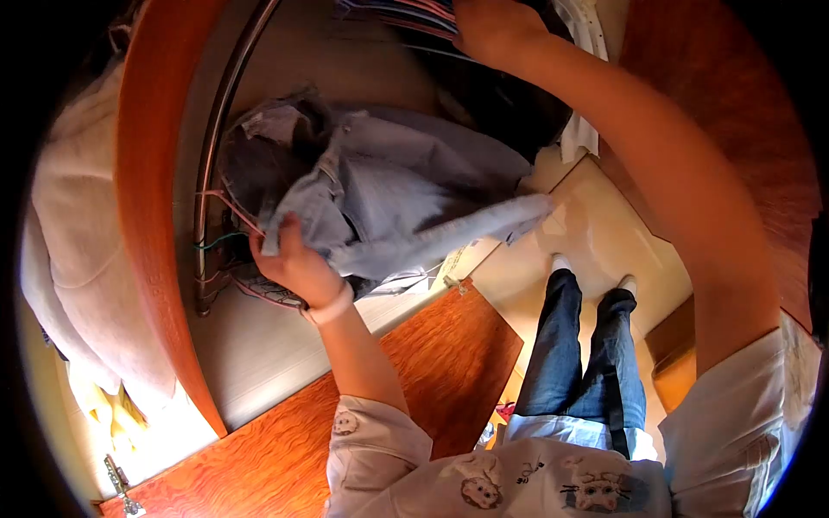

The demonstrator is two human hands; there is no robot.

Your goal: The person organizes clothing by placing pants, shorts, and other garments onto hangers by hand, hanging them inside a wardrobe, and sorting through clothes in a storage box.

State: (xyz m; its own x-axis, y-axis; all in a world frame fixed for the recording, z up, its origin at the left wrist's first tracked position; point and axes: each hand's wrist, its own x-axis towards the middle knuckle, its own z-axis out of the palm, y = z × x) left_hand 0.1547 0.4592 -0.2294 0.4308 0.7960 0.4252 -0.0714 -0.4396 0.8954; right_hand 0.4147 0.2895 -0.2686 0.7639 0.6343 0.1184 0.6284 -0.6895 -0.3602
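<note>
A grey-blue denim jacket (380,181) hangs from a pink hanger (226,207) on the curved metal rail inside the wardrobe. My left hand (300,263) is closed at the jacket's upper edge, its fingers bent around the cloth close to the hanger. At the top edge of the view, my right hand (499,33) reaches beside a bundle of thin purple, blue and pink stripes (406,12). Its fingers look curled at the end of that bundle, partly cut off by the frame. What exactly they grip is unclear.
The metal rail (211,147) runs along a wooden partition (160,216). Pale clothes (91,233) hang left of it. An open wooden door (414,371) with hinges lies below. Dark clothing (492,95) and a white garment (580,129) hang at the upper right.
</note>
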